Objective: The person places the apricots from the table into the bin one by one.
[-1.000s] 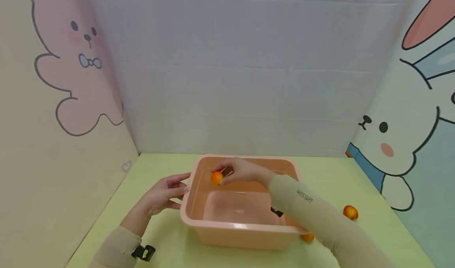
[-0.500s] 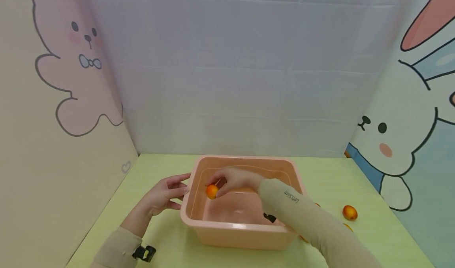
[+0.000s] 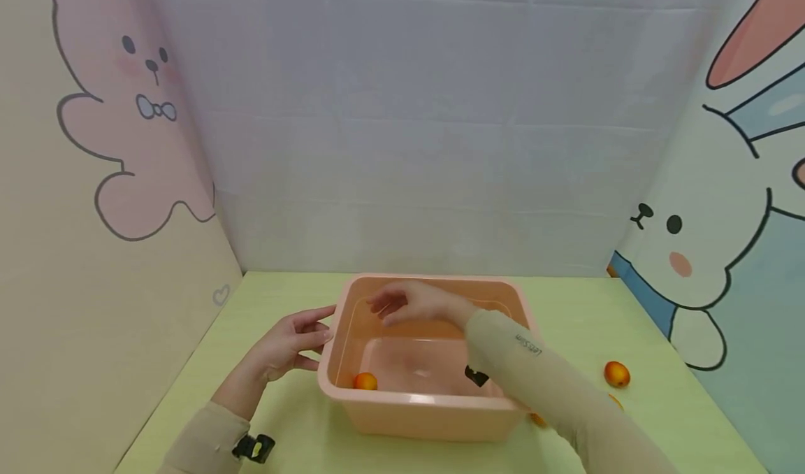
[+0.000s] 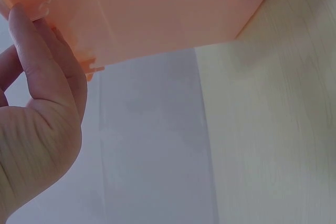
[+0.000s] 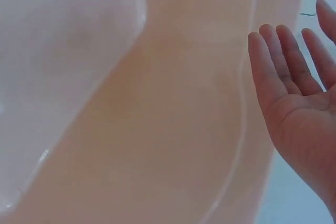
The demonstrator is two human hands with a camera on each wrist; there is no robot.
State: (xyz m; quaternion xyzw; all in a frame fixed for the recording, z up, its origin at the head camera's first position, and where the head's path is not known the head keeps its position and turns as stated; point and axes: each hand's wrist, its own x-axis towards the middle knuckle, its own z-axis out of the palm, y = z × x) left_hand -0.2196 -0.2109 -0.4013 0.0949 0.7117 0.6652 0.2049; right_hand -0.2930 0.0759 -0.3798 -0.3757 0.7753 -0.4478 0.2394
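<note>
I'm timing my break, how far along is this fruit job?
Done: one fruit lies in the tub's near-left corner. In hand: no fruit; the right hand is over the tub, the left hand touching its rim. Likely left: at least three fruits on the table, two partly hidden.

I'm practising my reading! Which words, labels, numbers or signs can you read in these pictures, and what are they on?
"LetsSlim", on the right sleeve: it is small and looks upside down, so I'm not sure of every letter.
Nothing else to read: I see no writing on the basin, the orange fruit inside it, or the rabbit drawing.
</note>
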